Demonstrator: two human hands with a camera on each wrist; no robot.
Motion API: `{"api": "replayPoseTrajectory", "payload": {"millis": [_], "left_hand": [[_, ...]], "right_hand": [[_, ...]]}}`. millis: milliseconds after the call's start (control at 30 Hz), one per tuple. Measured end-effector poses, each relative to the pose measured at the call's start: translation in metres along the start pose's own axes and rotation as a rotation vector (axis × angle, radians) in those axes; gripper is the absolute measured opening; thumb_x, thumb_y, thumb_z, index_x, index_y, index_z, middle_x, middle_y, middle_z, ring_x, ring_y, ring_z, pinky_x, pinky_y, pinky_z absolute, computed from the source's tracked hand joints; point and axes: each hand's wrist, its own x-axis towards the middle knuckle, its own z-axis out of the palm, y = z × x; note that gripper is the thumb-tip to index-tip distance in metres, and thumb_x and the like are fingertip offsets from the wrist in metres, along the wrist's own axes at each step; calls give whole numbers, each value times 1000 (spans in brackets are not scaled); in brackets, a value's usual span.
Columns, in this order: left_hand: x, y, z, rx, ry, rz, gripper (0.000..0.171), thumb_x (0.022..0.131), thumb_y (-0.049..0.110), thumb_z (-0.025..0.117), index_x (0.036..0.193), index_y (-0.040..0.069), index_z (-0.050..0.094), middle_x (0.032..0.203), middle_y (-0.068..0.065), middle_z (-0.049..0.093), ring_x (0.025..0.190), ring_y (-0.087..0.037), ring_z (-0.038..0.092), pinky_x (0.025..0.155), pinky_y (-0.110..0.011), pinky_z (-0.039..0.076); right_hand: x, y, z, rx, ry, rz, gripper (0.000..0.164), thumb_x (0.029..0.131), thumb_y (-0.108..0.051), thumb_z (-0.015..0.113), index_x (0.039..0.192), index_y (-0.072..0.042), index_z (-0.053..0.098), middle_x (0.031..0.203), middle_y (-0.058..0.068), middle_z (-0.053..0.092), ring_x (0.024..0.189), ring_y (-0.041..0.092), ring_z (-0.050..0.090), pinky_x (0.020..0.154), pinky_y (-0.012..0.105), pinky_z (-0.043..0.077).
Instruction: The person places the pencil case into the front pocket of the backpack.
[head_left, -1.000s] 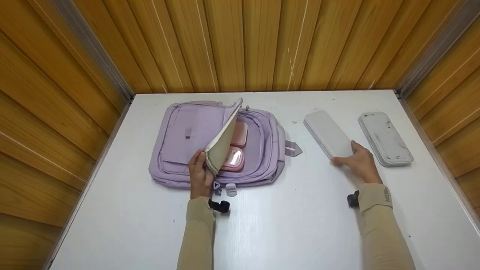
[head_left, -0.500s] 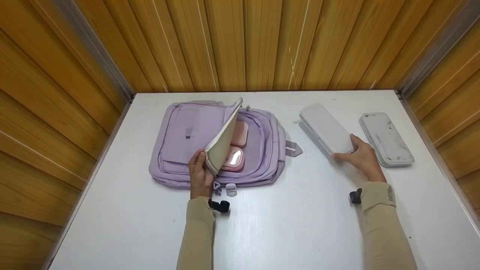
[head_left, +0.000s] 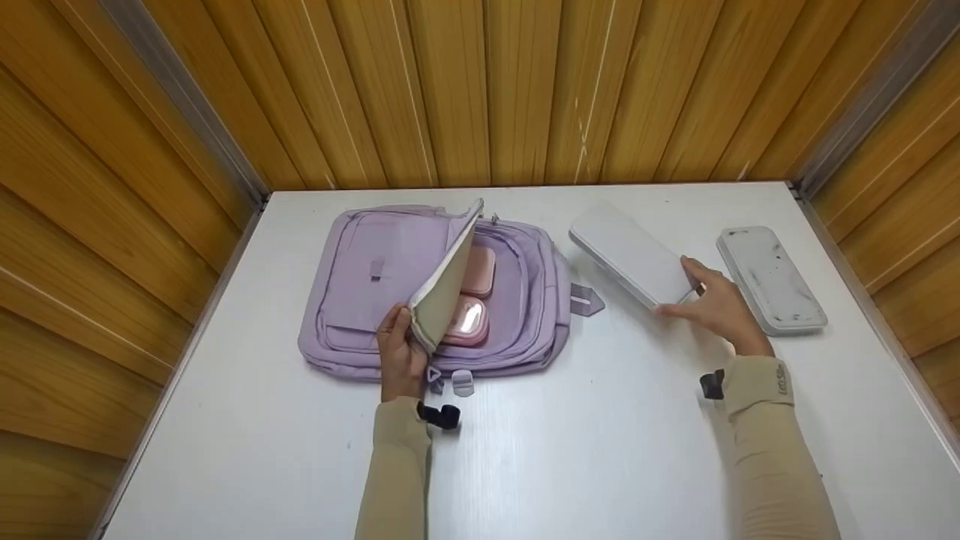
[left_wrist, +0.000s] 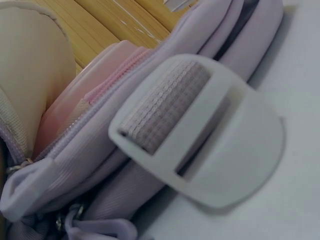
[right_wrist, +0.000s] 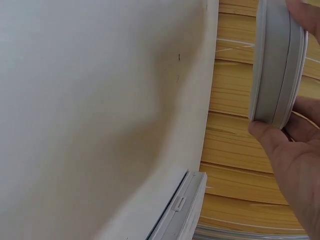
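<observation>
Over white tabletop (head_left: pixel 525 450), our left hand (head_left: pixel 401 352) holds backpack flap (head_left: pixel 446 281) open; right hand (head_left: pixel 716 304) grips grey case (head_left: pixel 626 251), likely going inside next.

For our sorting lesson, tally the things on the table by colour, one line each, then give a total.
Purple: 1, the backpack
Pink: 2, the cases inside it
White: 2, the long case gripped by the right hand, and the scuffed case lying on the table
Total: 5

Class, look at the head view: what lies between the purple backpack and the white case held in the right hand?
Only the backpack's strap tab and bare table before the case, in the head view.
</observation>
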Motion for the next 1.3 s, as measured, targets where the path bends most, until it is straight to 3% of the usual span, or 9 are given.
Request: {"api": "replayPoseTrajectory", "payload": {"millis": [133, 367, 1100, 1300], "left_hand": [[0, -1, -1, -11, 6, -12, 19, 66, 15, 83, 81, 10, 74, 81, -1, 70, 79, -13, 66, 73, -25, 55], [2, -1, 0, -12, -5, 7, 19, 66, 16, 84, 81, 10, 74, 81, -1, 70, 78, -12, 66, 73, -24, 55], [0, -2, -1, -26, 22, 12, 23, 63, 14, 85, 83, 8, 74, 80, -2, 69, 77, -12, 66, 72, -23, 54], [0, -2, -2, -29, -22, 15, 16, 69, 13, 82, 83, 10, 75, 81, -1, 72, 78, -11, 67, 72, -23, 55]], "right_hand": [[0, -8, 1, -9, -41, -36, 111, 69, -47, 83, 152, -9, 21, 159, 17, 16, 145, 45, 11, 115, 60, 16], [7, -22, 7, 43, -95, -126, 107, 68, -34, 87, 151, -6, 25, 159, 16, 20, 145, 38, 19, 116, 49, 25], [31, -63, 33, -30, -179, -253, 101, 67, -26, 88, 148, -5, 33, 157, 15, 27, 145, 36, 22, 118, 51, 22], [37, -73, 43, -25, -199, -277, 102, 65, -28, 89, 148, -7, 35, 156, 13, 29, 145, 34, 23, 118, 50, 20]]}}
